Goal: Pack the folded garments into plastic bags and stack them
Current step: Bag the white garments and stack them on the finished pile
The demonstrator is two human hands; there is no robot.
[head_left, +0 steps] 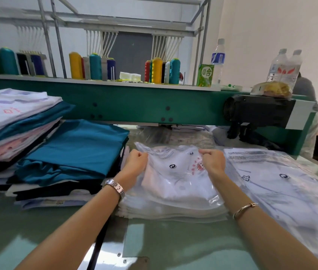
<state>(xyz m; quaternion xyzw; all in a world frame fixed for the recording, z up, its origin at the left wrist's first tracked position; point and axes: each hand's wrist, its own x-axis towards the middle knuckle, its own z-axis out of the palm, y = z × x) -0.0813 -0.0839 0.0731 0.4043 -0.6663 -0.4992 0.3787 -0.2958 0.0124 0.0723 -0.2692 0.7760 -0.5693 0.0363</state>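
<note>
Nearest, a green table point(173, 248) carries both bare forearms reaching forward, a metal watch point(115, 187) on the left wrist and a thin bangle point(245, 210) on the right. Beneath the wrists lies a flat pile of clear plastic bags point(173, 210), and on it rests the bagged garment point(175, 178): a white folded shirt with a small dark logo and red print, sheathed in glossy, wrinkled film with lines of black text near its far end.

The left hand point(136, 160) and the right hand point(212, 160) sit at that far end, knuckles up, fingers curled tight, and each pinches the film at one corner, with the shirt's collar between them.

Just right of the right hand lies a stack of packed white shirts point(282, 184) in printed bags. Just left of the left hand stands a pile of teal folded garments point(72, 151), with a taller mixed pile point(14, 121) further left.

Beyond the hands runs a green machine beam point(134, 106), topped by thread cones point(94, 67), a green carton point(205, 75) and water bottles point(217, 59).
</note>
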